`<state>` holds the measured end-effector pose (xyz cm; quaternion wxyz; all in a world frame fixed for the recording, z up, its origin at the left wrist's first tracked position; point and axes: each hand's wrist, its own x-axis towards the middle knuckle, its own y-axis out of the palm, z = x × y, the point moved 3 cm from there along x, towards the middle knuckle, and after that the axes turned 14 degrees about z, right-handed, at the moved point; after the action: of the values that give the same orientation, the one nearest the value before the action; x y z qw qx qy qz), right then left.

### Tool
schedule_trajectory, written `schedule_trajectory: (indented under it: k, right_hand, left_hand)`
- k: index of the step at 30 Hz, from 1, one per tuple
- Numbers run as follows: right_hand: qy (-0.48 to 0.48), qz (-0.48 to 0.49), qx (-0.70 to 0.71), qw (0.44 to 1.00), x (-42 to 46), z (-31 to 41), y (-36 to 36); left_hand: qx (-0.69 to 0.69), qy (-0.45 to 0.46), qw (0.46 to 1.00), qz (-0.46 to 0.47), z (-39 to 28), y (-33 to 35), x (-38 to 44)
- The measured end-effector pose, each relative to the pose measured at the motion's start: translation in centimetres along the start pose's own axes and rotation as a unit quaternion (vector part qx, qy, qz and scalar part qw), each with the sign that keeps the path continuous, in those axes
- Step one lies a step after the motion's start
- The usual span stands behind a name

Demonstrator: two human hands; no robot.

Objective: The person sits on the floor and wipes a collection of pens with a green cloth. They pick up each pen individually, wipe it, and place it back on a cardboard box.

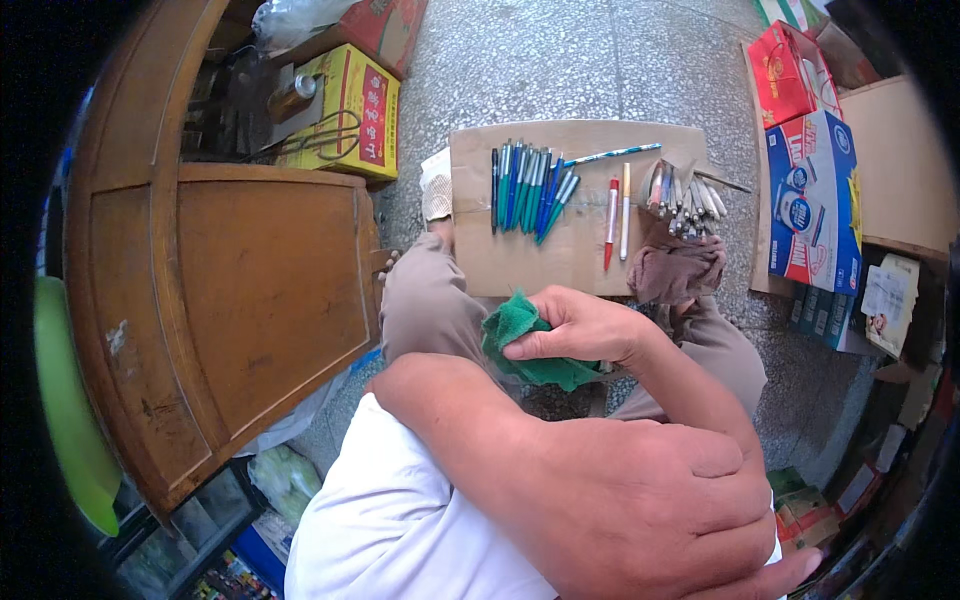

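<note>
My right hand is closed round a crumpled green cloth above my lap. My left hand crosses in front of my chest, close to the camera; its fingers are bent, and its palm side is hidden. On a cardboard sheet before me lies a row of blue and green pens. A blue patterned pencil or pen lies behind them. To their right are a red-and-white pen and a white pen. A bundle of pens lies farther right, beside a brown cloth.
A wooden cabinet stands at the left, with a yellow carton behind it. At the right are a red gift bag, a blue printed box and other cartons. The cardboard rests over a speckled stone floor.
</note>
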<state>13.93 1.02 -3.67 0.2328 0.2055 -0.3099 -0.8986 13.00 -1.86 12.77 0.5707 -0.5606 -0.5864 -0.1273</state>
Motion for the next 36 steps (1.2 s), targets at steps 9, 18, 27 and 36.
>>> schedule_trajectory:
  k: [9, 18, 27, 36]
  right_hand:
    - [-0.014, 0.017, -0.007, 1.000, 0.1, 0.1, 0.0]
    - [-0.220, -0.097, -0.233, 0.942, 0.3, -0.7, -0.3]
    - [-0.090, -0.007, -0.071, 0.993, -1.8, 0.4, 0.0]
    - [-0.141, -0.016, -0.077, 0.987, -2.7, 0.3, 0.0]
  left_hand:
    - [-0.055, -0.020, 0.997, 0.046, -0.4, -3.1, -0.5]
    - [-0.077, -0.074, 0.989, 0.102, 4.0, -3.8, -0.7]
    - [0.042, -0.446, 0.830, 0.333, 17.4, 7.8, -12.2]
    - [0.078, -0.479, 0.828, 0.281, 18.9, 11.2, -14.2]
